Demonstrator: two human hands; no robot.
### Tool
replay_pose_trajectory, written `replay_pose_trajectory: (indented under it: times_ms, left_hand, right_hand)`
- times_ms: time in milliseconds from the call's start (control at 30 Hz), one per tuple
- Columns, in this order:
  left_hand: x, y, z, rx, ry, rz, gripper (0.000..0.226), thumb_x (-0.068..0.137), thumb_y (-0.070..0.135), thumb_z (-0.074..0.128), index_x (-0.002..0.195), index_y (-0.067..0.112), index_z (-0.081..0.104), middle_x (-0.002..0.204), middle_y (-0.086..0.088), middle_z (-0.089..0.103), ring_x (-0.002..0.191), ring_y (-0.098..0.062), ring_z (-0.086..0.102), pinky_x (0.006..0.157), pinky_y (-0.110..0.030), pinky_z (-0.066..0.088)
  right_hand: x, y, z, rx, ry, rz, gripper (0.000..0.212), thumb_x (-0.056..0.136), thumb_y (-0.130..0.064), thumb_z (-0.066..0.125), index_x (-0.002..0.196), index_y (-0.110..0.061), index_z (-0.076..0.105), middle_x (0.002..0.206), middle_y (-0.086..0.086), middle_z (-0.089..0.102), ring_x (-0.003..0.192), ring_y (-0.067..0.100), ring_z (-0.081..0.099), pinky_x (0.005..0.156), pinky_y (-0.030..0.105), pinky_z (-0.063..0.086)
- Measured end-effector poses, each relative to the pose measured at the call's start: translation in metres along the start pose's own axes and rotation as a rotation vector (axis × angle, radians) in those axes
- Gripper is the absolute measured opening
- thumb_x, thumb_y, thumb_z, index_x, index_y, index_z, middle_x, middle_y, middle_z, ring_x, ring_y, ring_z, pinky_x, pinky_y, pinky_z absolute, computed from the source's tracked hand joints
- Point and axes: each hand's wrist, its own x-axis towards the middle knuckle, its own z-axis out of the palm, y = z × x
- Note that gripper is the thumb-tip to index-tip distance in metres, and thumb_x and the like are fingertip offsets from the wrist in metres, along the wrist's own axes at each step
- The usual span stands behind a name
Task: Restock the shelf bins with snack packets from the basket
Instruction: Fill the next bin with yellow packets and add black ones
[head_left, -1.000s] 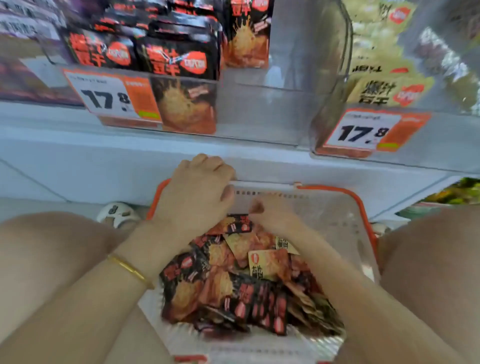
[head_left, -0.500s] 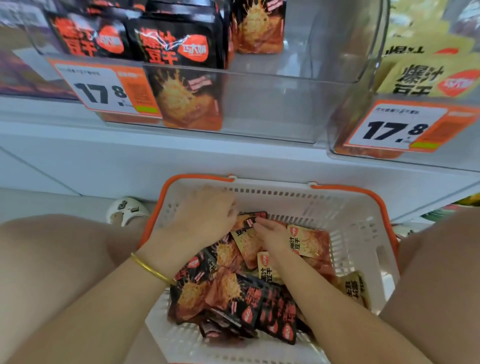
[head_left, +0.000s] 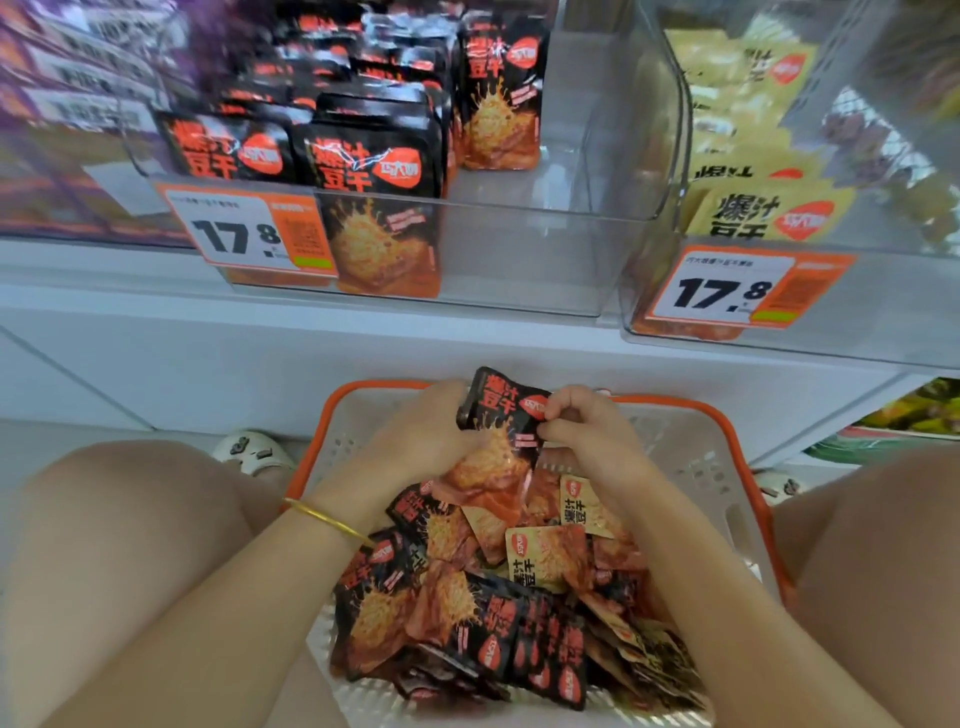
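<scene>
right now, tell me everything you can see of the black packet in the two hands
The glossy black foil-look snack packet has orange lettering, a round orange-red logo and an orange food picture. It is roughly upright above the far end of the orange-rimmed white plastic basket. The left hand grips its left edge; the right hand pinches its right edge.

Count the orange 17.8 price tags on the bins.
2: one tag on the black-packet bin at left, one tag on the yellow-packet bin at right. Others may hide in the blur far left.
</scene>
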Motion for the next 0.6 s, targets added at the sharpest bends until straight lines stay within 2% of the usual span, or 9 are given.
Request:
replay_pose_trajectory:
  times_ms: [67, 133, 200, 300, 367, 433, 500, 567, 600]
  left_hand:
    - [-0.006, 0.006, -0.006, -0.035, 0.039, -0.003, 0.022, 0.084, 0.019, 0.068, 0.102, 0.010, 0.057, 0.096, -0.006, 0.063, 0.088, -0.023, 0.061, 0.078, -0.038, 0.048]
    - [-0.015, 0.014, -0.013, -0.080, 0.065, 0.019, 0.020, 0.084, 0.018, 0.068, 0.098, 0.011, 0.056, 0.090, -0.006, 0.061, 0.074, -0.018, 0.057, 0.064, -0.032, 0.042]
    - [-0.026, 0.023, -0.023, -0.142, 0.064, 0.074, 0.017, 0.084, 0.014, 0.069, 0.095, 0.009, 0.058, 0.087, -0.007, 0.064, 0.067, -0.019, 0.058, 0.060, -0.035, 0.043]
    - [-0.045, 0.040, -0.049, -0.257, 0.022, 0.171, 0.015, 0.083, 0.010, 0.069, 0.097, 0.011, 0.064, 0.094, -0.004, 0.073, 0.087, -0.017, 0.068, 0.076, -0.031, 0.052]
    - [-0.054, 0.054, -0.072, -0.278, 0.070, 0.237, 0.009, 0.084, 0.019, 0.068, 0.092, 0.017, 0.066, 0.086, 0.001, 0.073, 0.078, -0.006, 0.068, 0.063, -0.022, 0.053]
    - [-0.052, 0.070, -0.095, -0.243, 0.343, 0.309, 0.008, 0.085, 0.028, 0.064, 0.083, 0.021, 0.063, 0.076, 0.002, 0.069, 0.068, -0.004, 0.062, 0.059, -0.020, 0.046]
    - [-0.043, 0.083, -0.116, -0.199, 0.715, 0.434, 0.008, 0.088, 0.025, 0.060, 0.082, 0.020, 0.061, 0.074, 0.007, 0.064, 0.067, -0.002, 0.057, 0.064, -0.019, 0.043]
    - [-0.030, 0.091, -0.135, 0.030, 0.971, 0.515, 0.015, 0.089, 0.025, 0.052, 0.091, 0.015, 0.063, 0.083, 0.003, 0.064, 0.079, -0.007, 0.057, 0.074, -0.022, 0.043]
    - [-0.021, 0.091, -0.142, 0.188, 1.020, 0.508, 0.023, 0.089, 0.028, 0.048, 0.098, 0.013, 0.063, 0.092, -0.001, 0.065, 0.089, -0.016, 0.058, 0.080, -0.031, 0.042]
  right_hand:
    - [-0.006, -0.009, -0.002, 0.139, 0.023, 0.016, 0.021, 0.086, 0.009, 0.057, 0.088, -0.011, 0.050, 0.087, 0.012, 0.060, 0.075, 0.026, 0.064, 0.068, 0.039, 0.056]
    - [-0.016, -0.016, -0.004, 0.223, -0.045, 0.039, 0.026, 0.086, -0.002, 0.064, 0.106, -0.012, 0.051, 0.096, 0.012, 0.067, 0.080, 0.027, 0.068, 0.069, 0.038, 0.057]
    - [-0.029, -0.026, -0.003, 0.092, -0.136, -0.008, 0.031, 0.084, -0.008, 0.069, 0.111, -0.017, 0.056, 0.100, 0.009, 0.070, 0.088, 0.025, 0.068, 0.073, 0.039, 0.057]
    - [-0.051, -0.062, 0.000, -0.123, -0.190, -0.223, 0.035, 0.077, -0.010, 0.074, 0.109, -0.018, 0.061, 0.102, 0.001, 0.071, 0.095, 0.016, 0.065, 0.081, 0.032, 0.053]
    - [-0.062, -0.100, 0.000, -0.148, -0.201, -0.353, 0.031, 0.079, -0.007, 0.073, 0.105, -0.019, 0.063, 0.098, -0.003, 0.072, 0.092, 0.012, 0.067, 0.079, 0.027, 0.054]
    - [-0.063, -0.145, 0.002, -0.111, -0.132, -0.449, 0.023, 0.080, -0.003, 0.070, 0.097, -0.017, 0.064, 0.085, -0.003, 0.072, 0.079, 0.011, 0.067, 0.069, 0.027, 0.054]
    - [-0.049, -0.187, 0.008, -0.160, 0.057, -0.581, 0.020, 0.079, -0.005, 0.071, 0.097, -0.012, 0.064, 0.079, -0.002, 0.068, 0.071, 0.011, 0.063, 0.062, 0.024, 0.050]
    - [-0.023, -0.223, 0.018, -0.313, 0.294, -0.699, 0.028, 0.079, -0.011, 0.071, 0.104, -0.008, 0.059, 0.090, 0.002, 0.065, 0.081, 0.013, 0.059, 0.070, 0.026, 0.048]
    - [-0.006, -0.236, 0.022, -0.396, 0.391, -0.716, 0.032, 0.079, -0.013, 0.070, 0.108, -0.007, 0.056, 0.095, 0.002, 0.062, 0.086, 0.014, 0.057, 0.076, 0.029, 0.046]
